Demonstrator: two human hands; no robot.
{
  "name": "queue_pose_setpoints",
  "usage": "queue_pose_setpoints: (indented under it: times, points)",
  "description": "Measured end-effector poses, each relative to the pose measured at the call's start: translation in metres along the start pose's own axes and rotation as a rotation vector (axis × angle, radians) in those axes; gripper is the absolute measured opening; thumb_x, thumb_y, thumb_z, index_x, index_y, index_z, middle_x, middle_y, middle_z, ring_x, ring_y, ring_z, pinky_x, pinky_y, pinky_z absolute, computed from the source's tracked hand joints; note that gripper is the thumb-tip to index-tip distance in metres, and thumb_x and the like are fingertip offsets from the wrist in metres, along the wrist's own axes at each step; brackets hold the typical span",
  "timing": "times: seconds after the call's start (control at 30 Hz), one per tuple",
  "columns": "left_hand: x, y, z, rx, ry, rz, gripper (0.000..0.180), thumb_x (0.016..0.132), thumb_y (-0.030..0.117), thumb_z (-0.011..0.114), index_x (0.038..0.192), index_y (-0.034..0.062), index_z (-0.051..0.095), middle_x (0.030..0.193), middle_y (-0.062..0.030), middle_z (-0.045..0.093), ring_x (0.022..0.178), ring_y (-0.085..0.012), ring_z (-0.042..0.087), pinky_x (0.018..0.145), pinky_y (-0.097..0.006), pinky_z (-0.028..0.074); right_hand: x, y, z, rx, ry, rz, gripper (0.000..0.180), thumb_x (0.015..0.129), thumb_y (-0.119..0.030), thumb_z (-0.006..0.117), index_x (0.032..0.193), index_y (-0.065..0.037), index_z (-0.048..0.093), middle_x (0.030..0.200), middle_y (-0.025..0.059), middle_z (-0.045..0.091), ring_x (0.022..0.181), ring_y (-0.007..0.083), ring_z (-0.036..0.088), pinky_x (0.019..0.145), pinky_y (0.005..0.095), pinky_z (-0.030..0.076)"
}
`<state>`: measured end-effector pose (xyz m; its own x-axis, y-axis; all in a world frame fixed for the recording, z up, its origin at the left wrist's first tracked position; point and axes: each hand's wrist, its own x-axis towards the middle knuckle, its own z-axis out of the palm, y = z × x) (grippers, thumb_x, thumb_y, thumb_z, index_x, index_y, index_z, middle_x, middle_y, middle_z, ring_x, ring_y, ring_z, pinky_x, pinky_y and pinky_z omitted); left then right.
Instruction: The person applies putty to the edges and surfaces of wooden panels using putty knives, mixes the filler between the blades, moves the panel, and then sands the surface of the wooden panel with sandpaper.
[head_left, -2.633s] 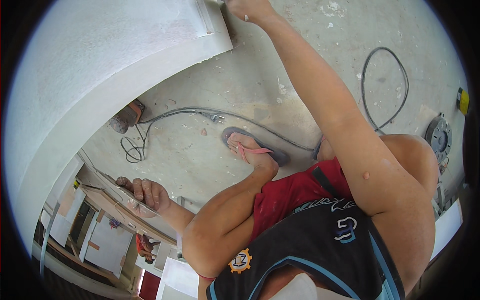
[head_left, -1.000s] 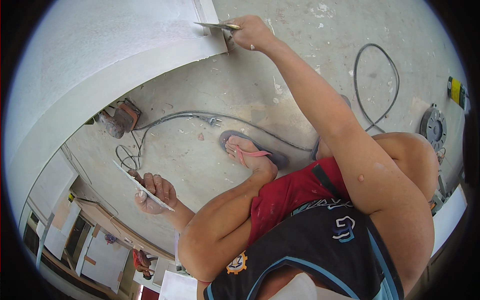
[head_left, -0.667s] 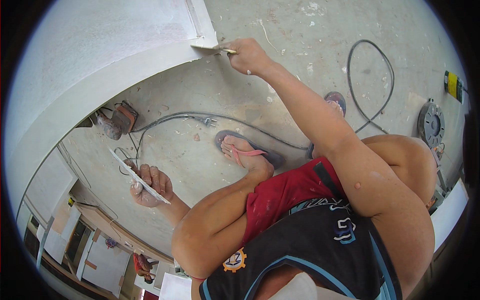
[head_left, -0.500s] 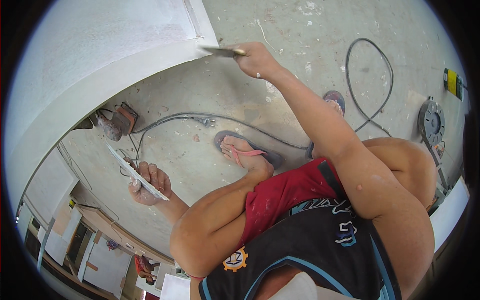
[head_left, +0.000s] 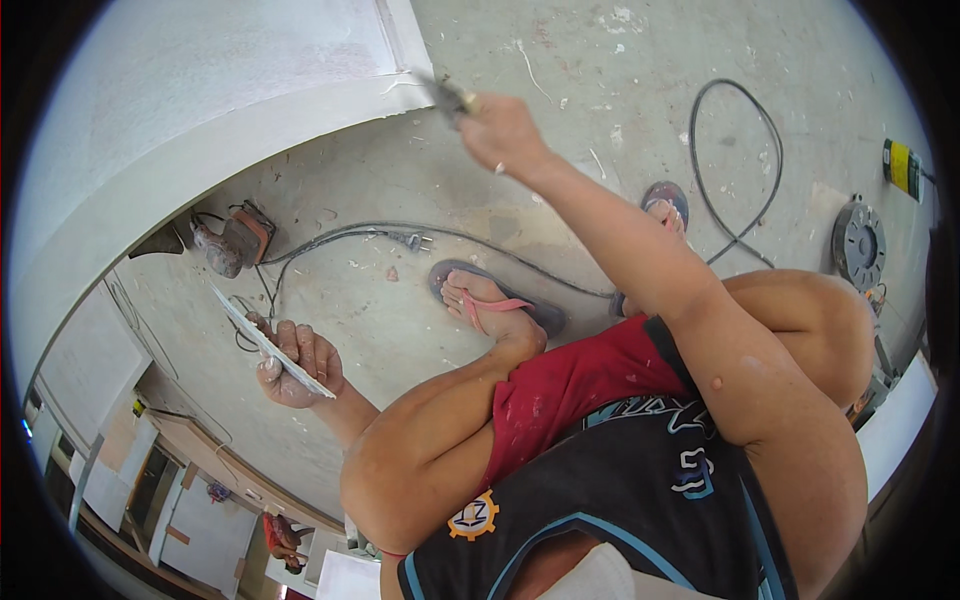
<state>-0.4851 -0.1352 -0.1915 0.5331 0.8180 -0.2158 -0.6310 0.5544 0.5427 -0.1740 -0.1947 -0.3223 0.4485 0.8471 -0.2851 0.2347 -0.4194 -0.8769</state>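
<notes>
My right hand is closed around the handle of a putty knife, held out at the upper middle. Its blade is blurred and lies by the corner of a large white panel; I cannot tell whether the two touch. A thin streak of white filler shows on the panel's edge near that corner. Lower left, my left hand grips a thin flat board, seen nearly edge-on and tilted. Whitish smears coat its fingers and the board.
Under the panel's curved-looking edge sits a dusty power sander. A black cord with a plug crosses the floor past my sandalled foot. At right are a looped cable, a round grey disc and a yellow-labelled can. Another person is far off.
My right hand has drawn slightly left and down, and the putty knife has swung from nearly level to pointing up-left. My left hand and its board have hardly moved.
</notes>
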Motion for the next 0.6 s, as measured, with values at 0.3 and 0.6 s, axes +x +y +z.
queue_pose_setpoints:
  times: [0.3,0.6]
  points:
    - [-0.003,0.001,0.0,-0.015,-0.019,0.001,0.059,0.074,0.009,0.049,0.131,-0.0018,0.039,0.073,-0.0158,0.054,0.049,-0.0181,0.048,0.034,-0.023,0.044,0.068,-0.004,-0.004,0.17,0.055,0.362,0.015,0.064,-0.006,0.053,0.067,0.009,0.054,0.058,0.0107,0.049,0.055,0.0217,0.046,0.05,0.0379,0.036]
    - [-0.014,0.01,-0.017,-0.105,0.001,0.068,0.055,0.074,0.009,0.05,0.127,-0.0032,0.042,0.072,-0.0159,0.051,0.053,-0.0207,0.05,0.035,-0.025,0.047,0.051,-0.054,0.009,0.242,0.082,0.382,0.018,0.064,-0.006,0.049,0.065,0.01,0.058,0.067,0.024,0.058,0.062,0.0324,0.057,0.057,0.0398,0.043]
